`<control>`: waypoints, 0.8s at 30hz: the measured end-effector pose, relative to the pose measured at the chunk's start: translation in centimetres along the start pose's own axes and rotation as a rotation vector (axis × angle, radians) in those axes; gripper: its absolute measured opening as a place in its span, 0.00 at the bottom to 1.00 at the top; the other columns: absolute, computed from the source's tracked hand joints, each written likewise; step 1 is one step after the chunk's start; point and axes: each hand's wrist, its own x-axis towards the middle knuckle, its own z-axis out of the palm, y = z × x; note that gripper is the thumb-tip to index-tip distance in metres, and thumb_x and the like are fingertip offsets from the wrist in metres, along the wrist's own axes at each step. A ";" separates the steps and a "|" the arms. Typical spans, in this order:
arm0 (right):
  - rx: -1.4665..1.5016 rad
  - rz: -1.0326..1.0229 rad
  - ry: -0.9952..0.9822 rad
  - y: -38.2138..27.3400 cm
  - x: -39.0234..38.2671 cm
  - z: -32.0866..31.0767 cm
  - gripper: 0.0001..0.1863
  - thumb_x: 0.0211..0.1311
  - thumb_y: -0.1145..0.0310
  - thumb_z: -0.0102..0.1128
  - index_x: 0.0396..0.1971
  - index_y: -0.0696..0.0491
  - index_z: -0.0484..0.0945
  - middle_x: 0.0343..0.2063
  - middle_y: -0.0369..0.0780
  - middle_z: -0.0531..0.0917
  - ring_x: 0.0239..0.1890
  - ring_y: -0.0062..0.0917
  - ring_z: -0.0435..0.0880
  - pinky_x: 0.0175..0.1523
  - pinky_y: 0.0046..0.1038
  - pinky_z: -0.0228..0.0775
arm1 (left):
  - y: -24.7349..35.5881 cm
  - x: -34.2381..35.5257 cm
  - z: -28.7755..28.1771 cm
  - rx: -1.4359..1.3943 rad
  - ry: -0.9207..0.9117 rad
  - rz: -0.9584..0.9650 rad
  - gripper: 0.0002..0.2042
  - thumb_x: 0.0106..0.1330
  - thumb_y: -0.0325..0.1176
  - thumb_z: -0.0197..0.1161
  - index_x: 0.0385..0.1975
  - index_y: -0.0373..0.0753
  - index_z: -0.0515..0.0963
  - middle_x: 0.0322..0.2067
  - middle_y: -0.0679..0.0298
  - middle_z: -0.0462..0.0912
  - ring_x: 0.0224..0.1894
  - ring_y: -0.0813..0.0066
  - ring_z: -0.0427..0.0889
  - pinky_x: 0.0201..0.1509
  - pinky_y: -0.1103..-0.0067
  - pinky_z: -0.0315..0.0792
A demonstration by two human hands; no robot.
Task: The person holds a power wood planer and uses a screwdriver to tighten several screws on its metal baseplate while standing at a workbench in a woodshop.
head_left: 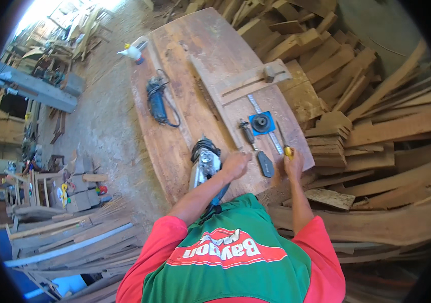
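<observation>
My right hand [294, 163] is closed around the yellow handle of a screwdriver [287, 150], whose thin shaft points away over the workbench. My left hand [236, 166] rests low over the bench with curled fingers; whatever they may hold is too small to make out. Between the hands lies a dark grey oblong flat piece [264, 164]. Just beyond it are a small tool with a dark grip [247, 133] and a blue square plate [270, 118] bearing a round black part [260, 122]. The plate sits across a metal ruler [254, 103]. Beside my left forearm stands a silver-and-black power tool [206, 160].
On the wooden workbench [200, 33] are a wooden T-shaped guide [245, 90], a blue corded power tool [157, 103] and a white bottle [133, 53]. Stacked timber [402, 131] crowds the right side. More boards [74, 242] lie at the lower left, beyond the dusty floor [117, 121].
</observation>
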 end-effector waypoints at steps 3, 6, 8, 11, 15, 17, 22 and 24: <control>-0.111 -0.076 0.280 -2.1 -0.6 -1.3 0.19 0.59 0.67 0.63 0.50 0.54 0.78 0.42 0.50 0.80 0.49 0.45 0.77 0.55 0.41 0.68 | 4.1 -3.2 -4.3 -0.232 0.173 0.046 0.09 0.60 0.32 0.66 0.38 0.38 0.80 0.33 0.53 0.84 0.39 0.51 0.83 0.42 0.62 0.77; 0.235 -0.011 -0.012 -8.0 -1.4 -2.4 0.18 0.61 0.62 0.65 0.48 0.56 0.79 0.34 0.49 0.83 0.39 0.42 0.82 0.45 0.40 0.73 | 5.5 -9.0 -8.3 -0.349 0.363 0.037 0.10 0.59 0.34 0.69 0.35 0.36 0.80 0.34 0.52 0.83 0.38 0.54 0.82 0.41 0.66 0.77; 0.319 -0.098 -0.235 -11.5 -2.7 -1.7 0.19 0.61 0.58 0.66 0.45 0.57 0.80 0.26 0.47 0.84 0.29 0.41 0.84 0.37 0.39 0.74 | 5.4 -12.7 -10.2 -0.375 0.466 -0.155 0.10 0.62 0.35 0.67 0.38 0.36 0.80 0.38 0.53 0.83 0.37 0.57 0.83 0.41 0.70 0.77; 0.265 -0.161 -0.503 -18.1 -4.3 0.5 0.32 0.59 0.46 0.66 0.50 0.59 0.76 0.28 0.50 0.85 0.33 0.43 0.86 0.38 0.41 0.75 | 1.6 -17.7 -8.1 -0.478 0.598 -0.554 0.20 0.62 0.41 0.69 0.47 0.34 0.78 0.43 0.51 0.81 0.42 0.58 0.83 0.48 0.68 0.76; 0.058 -0.235 -0.626 -24.0 -4.5 3.2 0.50 0.52 0.33 0.65 0.58 0.64 0.68 0.39 0.60 0.84 0.44 0.50 0.85 0.47 0.45 0.76 | -1.0 -20.3 -6.6 -0.626 0.418 -0.760 0.41 0.58 0.52 0.71 0.64 0.30 0.65 0.55 0.42 0.75 0.58 0.51 0.76 0.62 0.65 0.69; 0.022 -0.220 -0.731 -25.4 -4.9 3.5 0.53 0.50 0.32 0.65 0.60 0.65 0.65 0.42 0.62 0.82 0.47 0.53 0.83 0.51 0.46 0.74 | -1.5 -20.4 -5.9 -0.902 0.325 -0.767 0.44 0.57 0.53 0.72 0.66 0.30 0.62 0.59 0.40 0.72 0.62 0.49 0.73 0.65 0.65 0.68; 0.014 -0.094 -0.835 -26.1 -5.8 3.9 0.55 0.48 0.32 0.67 0.62 0.65 0.61 0.48 0.63 0.79 0.53 0.54 0.80 0.57 0.46 0.72 | -1.4 -19.4 -8.1 -0.686 0.248 -0.657 0.49 0.53 0.52 0.73 0.70 0.33 0.57 0.61 0.39 0.70 0.63 0.48 0.72 0.65 0.65 0.68; -0.001 -0.088 -0.808 -26.7 -6.5 3.4 0.55 0.49 0.34 0.68 0.62 0.65 0.61 0.49 0.64 0.79 0.54 0.54 0.80 0.58 0.45 0.71 | -0.9 -19.0 -9.0 -0.606 0.113 -0.761 0.50 0.51 0.54 0.72 0.71 0.35 0.56 0.62 0.40 0.69 0.63 0.48 0.72 0.65 0.64 0.68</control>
